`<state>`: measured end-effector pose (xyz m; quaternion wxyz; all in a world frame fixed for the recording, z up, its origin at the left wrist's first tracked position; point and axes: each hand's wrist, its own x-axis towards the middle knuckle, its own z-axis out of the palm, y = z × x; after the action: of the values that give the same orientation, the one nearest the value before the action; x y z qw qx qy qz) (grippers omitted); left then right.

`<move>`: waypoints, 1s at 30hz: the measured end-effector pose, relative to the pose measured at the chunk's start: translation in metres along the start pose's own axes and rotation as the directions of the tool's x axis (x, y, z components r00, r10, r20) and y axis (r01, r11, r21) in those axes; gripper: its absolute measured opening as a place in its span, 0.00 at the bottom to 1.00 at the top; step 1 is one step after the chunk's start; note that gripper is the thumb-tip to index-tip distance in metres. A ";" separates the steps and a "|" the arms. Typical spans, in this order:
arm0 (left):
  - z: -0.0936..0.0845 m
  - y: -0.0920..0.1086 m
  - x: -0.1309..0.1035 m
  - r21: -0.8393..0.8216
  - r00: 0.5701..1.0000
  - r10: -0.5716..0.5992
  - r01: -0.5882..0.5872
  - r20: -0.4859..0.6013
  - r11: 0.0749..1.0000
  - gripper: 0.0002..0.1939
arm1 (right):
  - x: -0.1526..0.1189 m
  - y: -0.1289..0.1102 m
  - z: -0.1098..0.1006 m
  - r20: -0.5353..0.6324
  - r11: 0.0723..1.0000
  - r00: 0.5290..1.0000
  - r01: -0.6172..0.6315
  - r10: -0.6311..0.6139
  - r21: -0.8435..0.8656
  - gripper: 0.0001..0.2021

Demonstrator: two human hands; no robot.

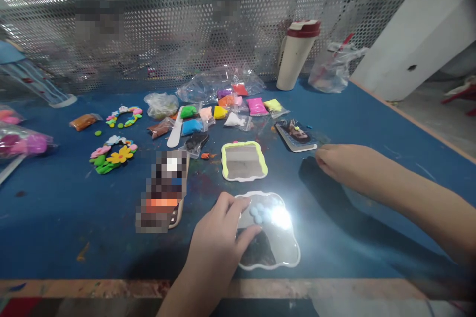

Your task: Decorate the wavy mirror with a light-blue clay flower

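Observation:
A wavy-edged mirror [275, 252] with a white rim lies near the front of the blue table, with a small pale blue clay flower [261, 213] on its glass. My left hand [223, 235] rests over the mirror's left side, thumb and forefinger apart beside the flower. To the right, my right hand [330, 158] is at the table beside a dark booklet-like item [296, 134], its fingers curled together; whatever they hold, if anything, is hidden. Behind the first mirror lies a smaller one [244, 161] edged in yellow-green clay.
A phone [180, 213] lies left of my left hand. Clay packets [193, 126], a white spatula [175, 131] and two decorated clay rings [99, 161] are farther back. A tumbler [295, 59] and a plastic cup [330, 69] stand before the perforated metal screen [167, 25].

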<state>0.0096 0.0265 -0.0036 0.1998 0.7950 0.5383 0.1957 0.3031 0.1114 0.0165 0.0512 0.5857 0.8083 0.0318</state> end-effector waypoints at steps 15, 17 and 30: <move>-0.004 0.001 -0.001 0.034 0.999 0.020 -0.022 0.038 0.999 0.13 | -0.008 -0.021 -0.026 -0.013 0.993 0.998 0.063 -0.062 0.100 0.07; -0.003 0.000 0.000 0.030 0.999 0.028 -0.029 0.030 0.999 0.13 | -0.010 -0.031 -0.030 -0.046 0.981 0.994 0.106 -0.099 0.165 0.08; -0.015 0.027 -0.001 0.166 0.872 0.306 -0.262 -0.383 0.951 0.14 | -0.027 -0.082 -0.056 -0.366 0.762 0.751 0.630 -0.549 0.150 0.19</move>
<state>0.0221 0.0185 0.0233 0.0099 0.8174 0.4549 0.3532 0.2273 0.0602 0.0639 -0.1434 0.2873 0.9470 -0.0056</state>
